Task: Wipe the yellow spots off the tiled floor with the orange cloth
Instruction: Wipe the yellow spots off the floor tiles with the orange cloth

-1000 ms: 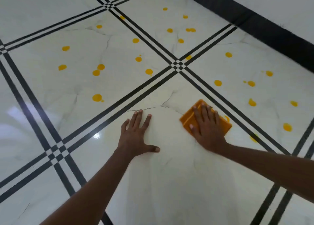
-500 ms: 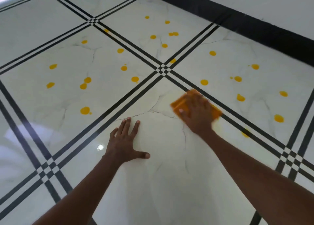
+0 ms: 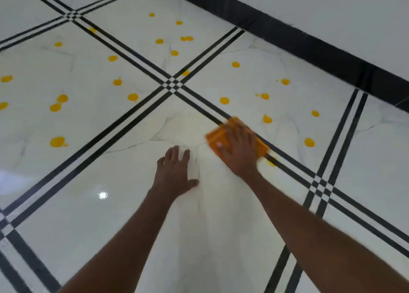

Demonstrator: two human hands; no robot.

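On the near white tile (image 3: pixel 210 237), the orange cloth (image 3: pixel 218 135) is pressed flat across the black grout band by the straight-fingered right hand (image 3: pixel 238 151), while the left hand (image 3: pixel 174 173), empty, is spread as a brace; yellow spots (image 3: pixel 224 100) are left beyond.

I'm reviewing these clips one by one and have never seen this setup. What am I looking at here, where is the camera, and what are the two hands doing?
There is no machine: a person works with bare hands, and the single camera sits on their head, looking forward and down. The right hand lies flat on a folded orange cloth, pressing it against the white tiled floor at a black stripe; the blur suggests wiping. The left hand rests open on the tile, apparently as support. Many yellow spots remain on the farther tiles, and one smear sits just right of the cloth. A dark skirting runs along the wall.
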